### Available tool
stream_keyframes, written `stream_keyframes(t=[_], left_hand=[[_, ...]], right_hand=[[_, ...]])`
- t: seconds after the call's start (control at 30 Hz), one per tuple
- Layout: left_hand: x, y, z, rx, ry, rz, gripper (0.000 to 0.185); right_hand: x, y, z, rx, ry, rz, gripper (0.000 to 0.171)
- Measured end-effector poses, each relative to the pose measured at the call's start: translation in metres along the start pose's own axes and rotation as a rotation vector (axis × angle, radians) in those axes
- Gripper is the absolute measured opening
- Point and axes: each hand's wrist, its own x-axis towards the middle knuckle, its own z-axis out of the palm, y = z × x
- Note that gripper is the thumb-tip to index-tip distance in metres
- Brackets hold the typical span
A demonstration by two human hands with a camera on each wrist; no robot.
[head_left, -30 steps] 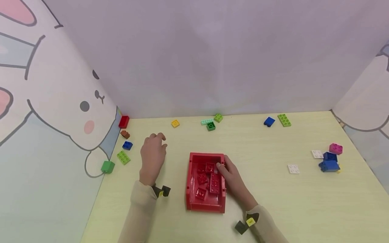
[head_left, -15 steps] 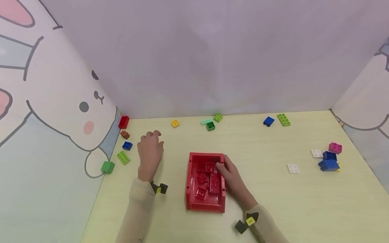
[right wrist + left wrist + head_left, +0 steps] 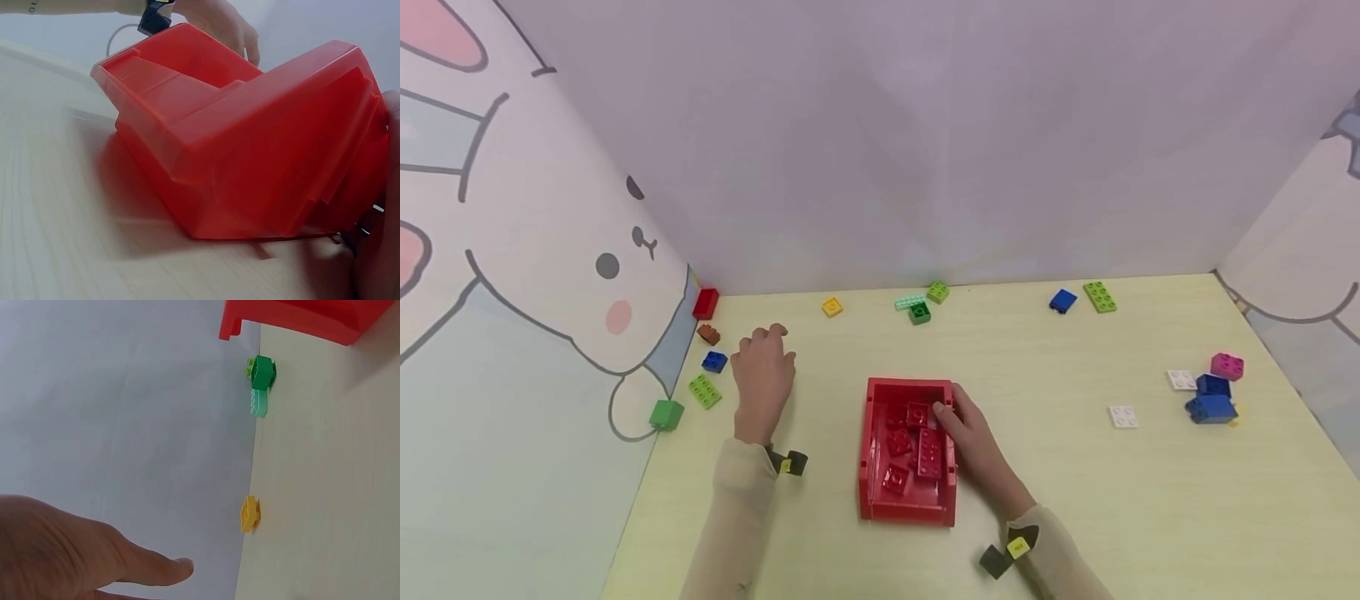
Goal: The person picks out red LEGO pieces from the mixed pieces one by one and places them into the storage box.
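Right hand gripped the red bin by its right wall, mid-table, red bricks inside. Left hand hovered left of the bin, fingers loosely curled, holding nothing, near the blue brick.

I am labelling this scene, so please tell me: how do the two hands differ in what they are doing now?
The right hand grips the right wall of the red bin, which holds red bricks; the left hand holds nothing. The right hand's fingers curl over the rim, while the left hand's fingers hang loosely curled above the table. The right hand is by the bin; the left hand is nearest the blue brick. Both wear beige sleeves.
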Motion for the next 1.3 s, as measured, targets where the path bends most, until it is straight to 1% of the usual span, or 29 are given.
stream_keyframes(t=[0.27,0.57,0.8,1.1,1.3], left_hand=[[0.007,-0.008,0.001,0.005,-0.021,-0.023,0.037],[0.013,-0.021,-0.002,0.007,0.004,-0.026,0.035],[0.023,-0.033,-0.004,0.007,0.021,-0.032,0.035],[0.033,-0.045,-0.007,0.023,-0.026,-0.048,0.037],[0.041,-0.051,-0.011,0.055,-0.001,-0.048,0.036]], right_hand=[[0.0,0.001,0.0,0.0,-0.001,0.012,0.043],[-0.001,0.002,0.0,0.001,-0.001,0.008,0.044],[0.0,0.003,0.001,-0.004,0.005,0.003,0.045],[-0.001,0.0,0.001,0.002,0.004,0.005,0.045],[-0.001,0.0,0.001,0.002,0.003,0.007,0.045]])
